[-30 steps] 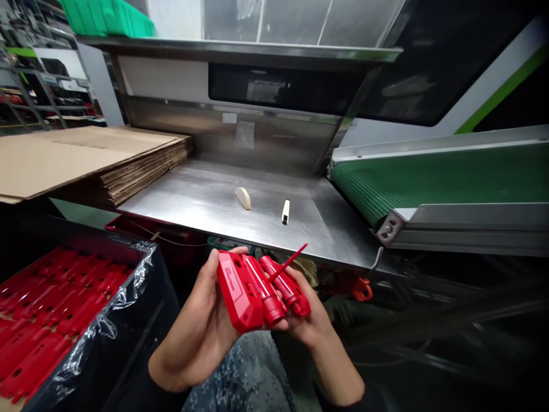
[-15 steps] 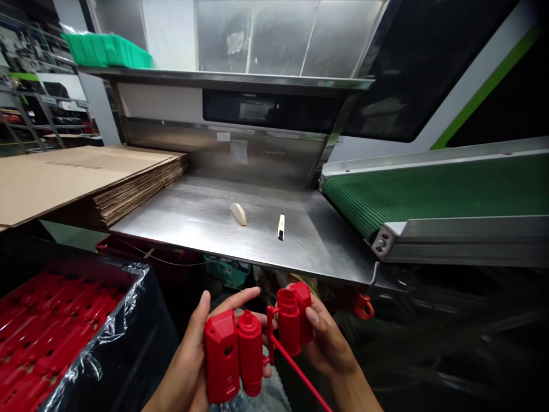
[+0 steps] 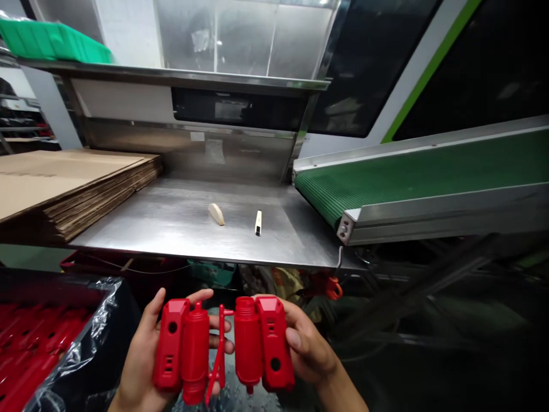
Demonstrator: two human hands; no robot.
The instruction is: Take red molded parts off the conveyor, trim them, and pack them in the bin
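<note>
My left hand (image 3: 139,349) is closed around the left pair of red plastic mouldings (image 3: 171,346), a flat housing beside a ribbed cylinder. Its fingers reach behind the parts and show again near the middle. My right hand (image 3: 311,343) grips the matching right pair of red mouldings (image 3: 274,349), thumb on the outer edge. Between the pairs runs a thin red sprue (image 3: 221,343), joined by short stubs to the cylinders on both sides. Both pairs stand roughly upright, their faces with round holes and small slots turned towards me.
Ahead is a steel table (image 3: 180,229) bearing a curved pale piece (image 3: 217,214) and a small cutter-like tool (image 3: 258,222). Flat cardboard (image 3: 86,189) is stacked left; a green conveyor (image 3: 407,177) slopes at right. Lower left, a plastic-lined bin (image 3: 98,326) holds red mouldings. An orange-handled tool (image 3: 333,288) hangs below.
The red mouldings have turned so both pairs face me more squarely, and the right pair has come level with the left. Both hands appear further left, and the view has swung right.
</note>
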